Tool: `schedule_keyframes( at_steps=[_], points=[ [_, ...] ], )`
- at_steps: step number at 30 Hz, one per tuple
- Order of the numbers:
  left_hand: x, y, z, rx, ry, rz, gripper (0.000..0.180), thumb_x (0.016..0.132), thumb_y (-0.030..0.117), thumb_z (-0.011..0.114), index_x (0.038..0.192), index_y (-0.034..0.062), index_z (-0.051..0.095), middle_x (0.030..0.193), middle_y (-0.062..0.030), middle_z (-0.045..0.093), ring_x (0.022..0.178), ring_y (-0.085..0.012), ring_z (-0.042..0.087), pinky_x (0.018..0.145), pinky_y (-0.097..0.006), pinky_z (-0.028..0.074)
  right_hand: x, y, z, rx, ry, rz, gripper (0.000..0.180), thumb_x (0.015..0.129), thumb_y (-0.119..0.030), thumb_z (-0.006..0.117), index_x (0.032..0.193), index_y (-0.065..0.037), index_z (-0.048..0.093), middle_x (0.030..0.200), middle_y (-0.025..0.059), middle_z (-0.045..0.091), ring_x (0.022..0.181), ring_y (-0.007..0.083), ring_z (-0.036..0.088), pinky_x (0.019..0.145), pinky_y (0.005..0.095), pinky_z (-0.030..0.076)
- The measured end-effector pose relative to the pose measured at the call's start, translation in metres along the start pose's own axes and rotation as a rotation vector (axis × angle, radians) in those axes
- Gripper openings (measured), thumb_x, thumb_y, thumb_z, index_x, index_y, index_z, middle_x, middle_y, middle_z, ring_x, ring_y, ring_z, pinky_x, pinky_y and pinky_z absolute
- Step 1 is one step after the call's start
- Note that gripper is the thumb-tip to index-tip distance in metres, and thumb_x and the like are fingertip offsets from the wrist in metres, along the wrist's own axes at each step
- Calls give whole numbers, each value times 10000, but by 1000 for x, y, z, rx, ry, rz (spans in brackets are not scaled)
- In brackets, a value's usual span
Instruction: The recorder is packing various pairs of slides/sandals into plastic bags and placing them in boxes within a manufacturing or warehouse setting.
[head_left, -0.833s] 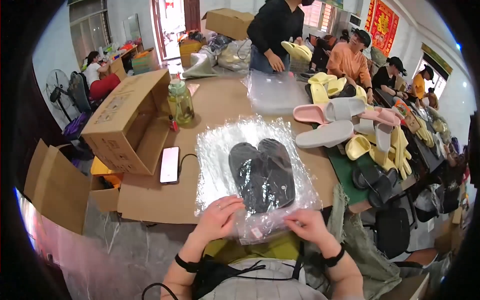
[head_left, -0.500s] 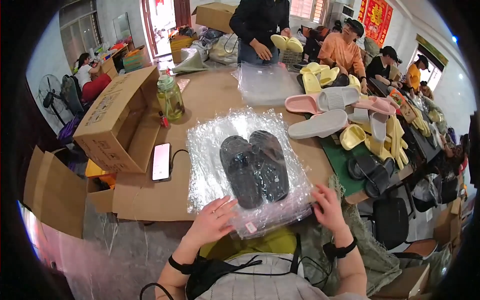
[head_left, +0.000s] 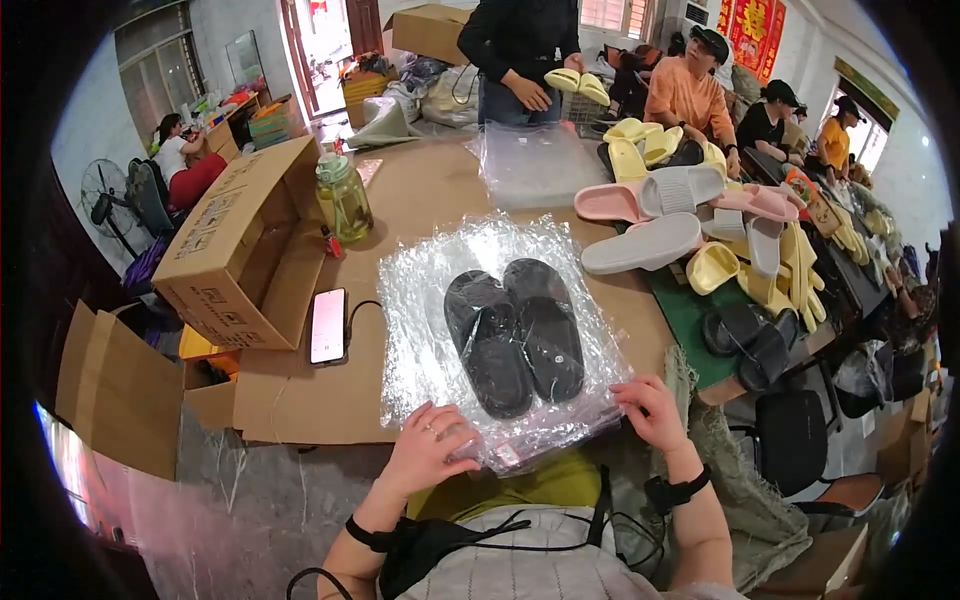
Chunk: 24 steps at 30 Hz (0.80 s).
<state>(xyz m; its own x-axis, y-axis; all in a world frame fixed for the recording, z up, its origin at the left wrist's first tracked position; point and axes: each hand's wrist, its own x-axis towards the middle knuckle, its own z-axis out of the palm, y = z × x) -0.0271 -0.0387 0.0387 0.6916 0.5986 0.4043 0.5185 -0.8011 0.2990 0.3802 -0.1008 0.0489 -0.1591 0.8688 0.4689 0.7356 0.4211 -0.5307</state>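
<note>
Two black slippers lie side by side in a clear plastic bag on top of other crinkled clear bags, at the near edge of the table. At the near left corner of the bag is my left hand, fingers bent and thumb spread away from them. My right hand pinches the plastic at the near right edge. Between the hands, the near end of the bag looks creased, with a small pinkish label partly blurred by glare.
An open carton, a green bottle and a phone on a cable are at left. Slippers pile up at right. Flat clear bags lie farther back, before a person holding yellow slippers.
My right hand has moved left onto the bag's edge and closed on it. The label at the near end has turned and shows less. The whole view has shifted slightly.
</note>
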Motion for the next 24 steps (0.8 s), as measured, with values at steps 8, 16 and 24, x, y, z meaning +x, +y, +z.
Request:
schedule_keyframes(
  at_steps=[8, 16, 24],
  points=[
    [11, 21, -1, -10, 17, 155, 380, 728, 297, 841, 1063, 192, 694, 1265, -55, 602, 1236, -315, 549, 1047, -498, 463, 6, 1, 5, 180, 78, 154, 239, 778, -12, 768, 1003, -86, 735, 970, 52, 708, 965, 238, 621, 817, 348, 536],
    [5, 16, -6, -179, 63, 159, 232, 787, 162, 797, 982, 115, 680, 1232, -72, 643, 1159, -315, 616, 935, -421, 523, 6, 5, -6, 125, 25, 52, 176, 764, -28, 788, 917, -86, 725, 1028, 28, 745, 959, 230, 617, 797, 343, 525],
    [0, 2, -6, -356, 30, -72, 114, 870, 112, 717, 968, 71, 678, 978, -86, 739, 971, -303, 696, 842, -403, 545, 4, 6, 0, 247, 33, 277, 53, 820, -55, 758, 848, -64, 714, 910, 46, 723, 925, 228, 629, 770, 345, 515]
  ],
)
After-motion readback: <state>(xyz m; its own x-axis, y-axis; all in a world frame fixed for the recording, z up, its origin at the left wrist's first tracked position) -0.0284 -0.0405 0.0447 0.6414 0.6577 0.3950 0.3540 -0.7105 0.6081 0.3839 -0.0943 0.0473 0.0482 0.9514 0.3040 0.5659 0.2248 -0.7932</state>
